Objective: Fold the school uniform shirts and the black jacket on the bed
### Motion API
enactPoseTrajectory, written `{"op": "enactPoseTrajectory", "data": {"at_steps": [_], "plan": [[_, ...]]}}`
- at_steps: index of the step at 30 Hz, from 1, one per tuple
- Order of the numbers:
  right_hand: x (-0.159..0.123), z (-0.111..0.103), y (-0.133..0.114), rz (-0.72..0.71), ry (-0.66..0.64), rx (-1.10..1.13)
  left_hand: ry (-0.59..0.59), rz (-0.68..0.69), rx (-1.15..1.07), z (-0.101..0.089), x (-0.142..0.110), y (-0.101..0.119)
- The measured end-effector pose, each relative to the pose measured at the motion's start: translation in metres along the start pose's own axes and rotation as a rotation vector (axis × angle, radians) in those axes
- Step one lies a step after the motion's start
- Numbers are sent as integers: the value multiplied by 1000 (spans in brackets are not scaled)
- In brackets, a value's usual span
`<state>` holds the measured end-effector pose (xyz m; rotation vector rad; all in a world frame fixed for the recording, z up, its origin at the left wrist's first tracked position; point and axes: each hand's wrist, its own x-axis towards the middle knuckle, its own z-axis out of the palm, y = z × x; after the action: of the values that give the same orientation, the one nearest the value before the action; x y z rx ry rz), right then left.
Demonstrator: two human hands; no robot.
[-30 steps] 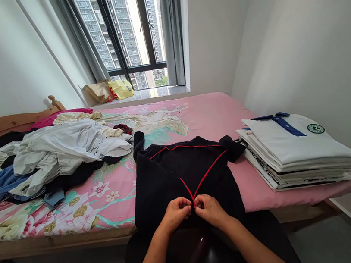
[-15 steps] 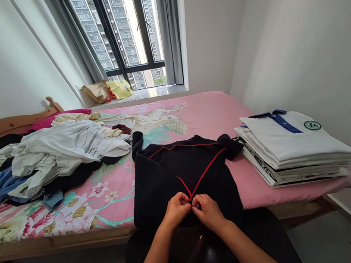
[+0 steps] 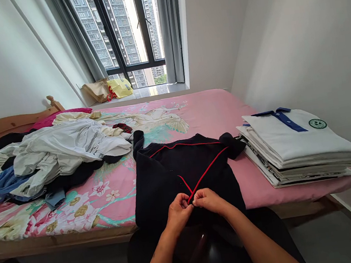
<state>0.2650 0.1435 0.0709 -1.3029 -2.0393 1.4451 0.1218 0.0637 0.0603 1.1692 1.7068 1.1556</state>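
Compared with half a second earlier, the right grip (image 3: 209,200) sat a little higher and flatter, its knuckles less curled over, while the left grip (image 3: 177,211) held nearly the same pose. The two had been close together then and were close together now, fingertips almost meeting. Between them, the long line of red piping (image 3: 208,169) ran on past the shorter one toward the left fingertips, whereas a second before the two lines had come together in a point.

No writing could be read. Well to the right of the grips, a green round badge (image 3: 317,123) marked the top shirt of a folded stack (image 3: 304,144), its detail too small to make out. Far beyond the grips, on the window sill, a yellow bag (image 3: 120,88) carried dark print, also illegible.

Both grips were pinching the black garment (image 3: 157,190) at the piping, thumbs against fingers. It lay on the bed (image 3: 211,109) directly ahead of and under them, at the near edge, plain and dark with thin red lines forming a V just above the fingertips and another red line crossing farther off. Bunched dark ends stuck out at its far corners. Left of the grips lay a loose heap of clothes (image 3: 66,146).
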Motion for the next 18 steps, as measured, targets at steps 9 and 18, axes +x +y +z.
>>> {"op": "enactPoseTrajectory", "data": {"at_steps": [9, 18], "plan": [[-29, 13, 2, -110, 148, 440, -85, -181, -627, -22, -6, 3], [-106, -24, -89, -423, 321, 772, -38, -216, -730, -24, -4, 2]]}}
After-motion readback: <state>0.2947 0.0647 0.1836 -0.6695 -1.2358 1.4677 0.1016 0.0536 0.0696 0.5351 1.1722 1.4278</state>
